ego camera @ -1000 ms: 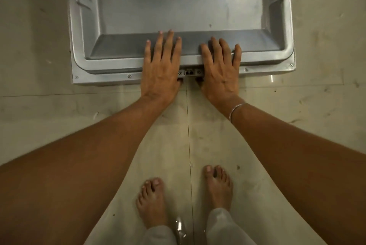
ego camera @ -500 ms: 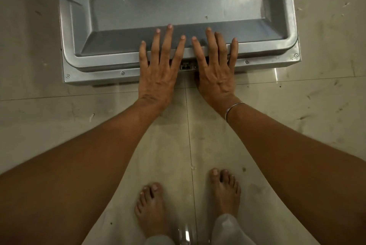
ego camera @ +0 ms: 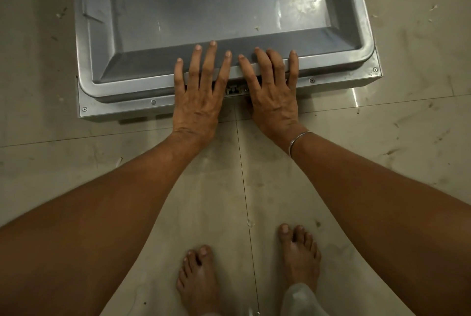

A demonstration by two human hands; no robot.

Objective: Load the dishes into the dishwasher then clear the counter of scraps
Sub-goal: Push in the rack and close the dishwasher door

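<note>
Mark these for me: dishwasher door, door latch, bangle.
dishwasher door (ego camera: 178, 9), head view, on the bare inner panel.
door latch (ego camera: 234, 90), head view, on the small latch block at the middle of the door's near edge.
bangle (ego camera: 293, 143), head view, on the metal band at the right wrist.

Both hands (ego camera: 197, 101) (ego camera: 274, 97) side by side on the dishwasher door (ego camera: 132, 91) edge.
</note>
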